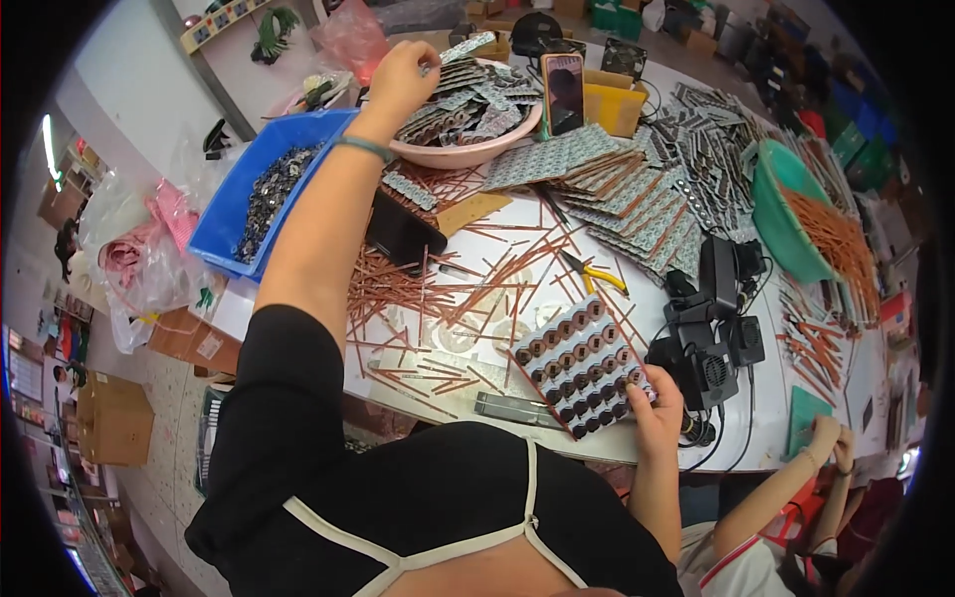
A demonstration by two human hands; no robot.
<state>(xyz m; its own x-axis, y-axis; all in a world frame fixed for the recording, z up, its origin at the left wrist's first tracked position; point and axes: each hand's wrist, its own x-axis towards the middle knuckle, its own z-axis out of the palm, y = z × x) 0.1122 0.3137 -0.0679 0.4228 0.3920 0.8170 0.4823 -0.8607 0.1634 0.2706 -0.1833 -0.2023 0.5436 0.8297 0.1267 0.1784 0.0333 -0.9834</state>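
Observation:
My left hand (pixel 403 85) reaches over a pink bowl (pixel 468 151) heaped with strips of circuit board. Its curled fingers pinch one end of a narrow circuit board strip (pixel 470 46). Lower down, my right hand (pixel 659 410) grips the right edge of a circuit board panel (pixel 565 336), with the thumb on top. Rows of dark round parts cover that panel, which is tilted above the table's near edge. Beyond it lie side cutters (pixel 600 276) with yellow handles. A grey metal bar (pixel 515 409) rests left of the panel.
A blue bin (pixel 224 221) of small dark parts stands left. Thin brown strips (pixel 398 289) litter the table around a black phone (pixel 406 235). Stacked panels (pixel 637 214), a propped phone (pixel 564 95), black devices (pixel 708 348) and a green basin (pixel 781 224) lie right. A co-worker's hands (pixel 831 438) are at lower right.

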